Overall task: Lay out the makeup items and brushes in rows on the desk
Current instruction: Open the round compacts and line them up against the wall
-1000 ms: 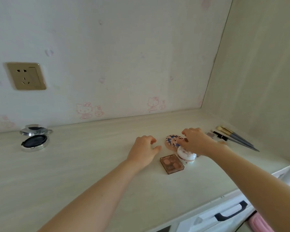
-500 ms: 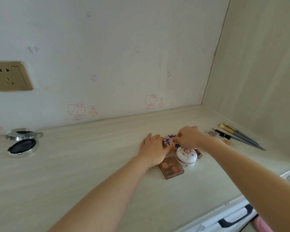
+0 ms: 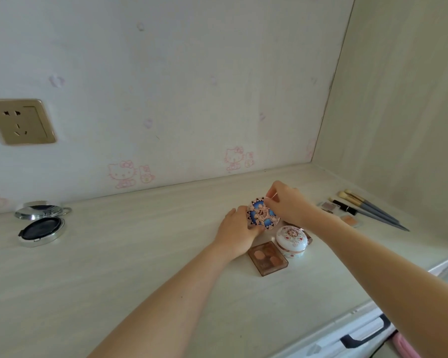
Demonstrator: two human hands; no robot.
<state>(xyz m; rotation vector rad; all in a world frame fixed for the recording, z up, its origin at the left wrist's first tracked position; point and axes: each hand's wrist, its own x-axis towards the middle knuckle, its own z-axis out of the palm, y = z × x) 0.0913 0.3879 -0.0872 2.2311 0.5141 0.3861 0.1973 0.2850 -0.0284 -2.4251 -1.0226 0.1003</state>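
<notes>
Patterned compact (image 3: 262,215), tilted up, pinched by right hand (image 3: 286,204), gripped by left hand (image 3: 237,233).

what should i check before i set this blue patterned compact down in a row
1. Hold on the blue patterned compact: ok, the left hand grips its near edge and the right hand pinches its far rim.
2. Compact off the desk: ok, it is tilted up between both hands.
3. Compact fully closed: cannot tell, the hands hide its edge.
4. Neighbours to avoid: not ok, the white floral jar and brown eyeshadow palette sit right beside the hands.
5. Brushes already lined up: ok, side by side at the right.
6. Open silver compact: not ok, it lies alone far left.
</notes>
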